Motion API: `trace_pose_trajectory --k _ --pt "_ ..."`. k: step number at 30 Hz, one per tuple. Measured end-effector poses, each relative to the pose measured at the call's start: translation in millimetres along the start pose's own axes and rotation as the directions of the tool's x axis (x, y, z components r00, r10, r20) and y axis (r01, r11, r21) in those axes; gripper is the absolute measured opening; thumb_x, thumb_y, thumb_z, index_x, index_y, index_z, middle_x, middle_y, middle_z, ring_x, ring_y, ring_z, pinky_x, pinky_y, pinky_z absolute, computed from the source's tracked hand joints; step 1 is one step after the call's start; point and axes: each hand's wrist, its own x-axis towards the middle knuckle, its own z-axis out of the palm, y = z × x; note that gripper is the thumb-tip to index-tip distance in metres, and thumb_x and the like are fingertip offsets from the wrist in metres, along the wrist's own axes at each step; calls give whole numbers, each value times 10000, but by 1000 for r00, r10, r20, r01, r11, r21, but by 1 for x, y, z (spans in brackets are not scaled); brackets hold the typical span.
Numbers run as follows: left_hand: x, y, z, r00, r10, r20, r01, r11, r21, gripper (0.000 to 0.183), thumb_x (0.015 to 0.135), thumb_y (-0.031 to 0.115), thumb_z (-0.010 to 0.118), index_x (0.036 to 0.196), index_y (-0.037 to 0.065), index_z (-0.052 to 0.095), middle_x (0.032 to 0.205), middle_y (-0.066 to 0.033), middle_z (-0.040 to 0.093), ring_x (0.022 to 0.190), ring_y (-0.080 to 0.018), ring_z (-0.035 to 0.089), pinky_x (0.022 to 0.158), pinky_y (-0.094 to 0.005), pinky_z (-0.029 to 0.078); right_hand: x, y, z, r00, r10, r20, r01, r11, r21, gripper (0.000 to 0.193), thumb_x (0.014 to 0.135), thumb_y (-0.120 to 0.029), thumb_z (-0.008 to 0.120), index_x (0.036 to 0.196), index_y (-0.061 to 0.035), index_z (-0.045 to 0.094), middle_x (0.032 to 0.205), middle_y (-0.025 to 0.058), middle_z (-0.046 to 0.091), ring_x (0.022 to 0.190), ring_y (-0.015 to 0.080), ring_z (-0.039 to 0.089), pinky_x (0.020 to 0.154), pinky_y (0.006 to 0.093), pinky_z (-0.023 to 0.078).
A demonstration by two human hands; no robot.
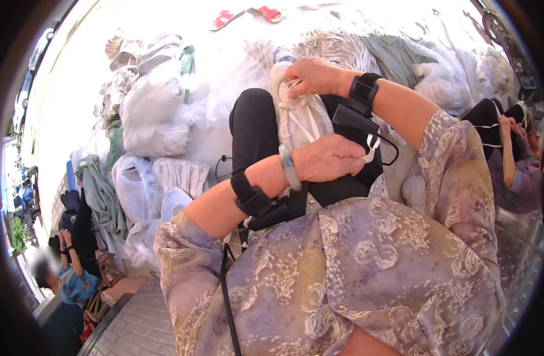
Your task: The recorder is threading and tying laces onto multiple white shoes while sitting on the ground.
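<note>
A white lace-up shoe (291, 126) lies lengthwise on my lap between my black-trousered thighs. White shoelace crosses its upper part. My right hand (322, 77) is at the shoe's far end, thumb and fingers pinched on the lace beside the eyelets. Nearer to me, my left hand (331, 159) is closed over the near part of the shoe. A loop of white shoelace (371, 148) comes out from its thumb and fingers on the right. Part of the shoe is hidden under this hand. Black straps with small devices are on both wrists.
A heap of white laces (337, 48) lies beyond my knees. Clear plastic bags (156, 115) and stacked white shoe pieces (180, 176) are at the left. Red sandals (266, 13) lie at the far edge. Other people sit at left (79, 279) and right (515, 160).
</note>
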Motion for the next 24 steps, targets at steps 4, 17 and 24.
trace_pose_trajectory --k 4,17,24 --pt "9 6 7 982 161 -98 -149 982 117 232 877 196 472 725 31 530 555 2 432 521 -103 402 497 -261 343 0 9 7 999 16 -31 -12 993 121 279 662 -196 685 710 23 520 609 140 514 590 189 502 576 325 404" --pt "3 60 28 966 259 3 -241 896 373 140 851 77 504 734 6 469 530 -123 425 491 -294 446 482 -348 348 -13 12 6 993 114 -36 -107 982 156 288 694 -274 655 806 -9 643 717 145 623 690 224 586 684 341 447" --pt "-8 76 21 884 427 -189 -348 873 342 64 843 69 571 819 9 571 575 -74 494 499 -231 463 481 -302 372 -101 9 6 994 51 93 -93 842 531 221 778 -212 600 881 -27 666 697 101 632 617 181 583 593 299 447"
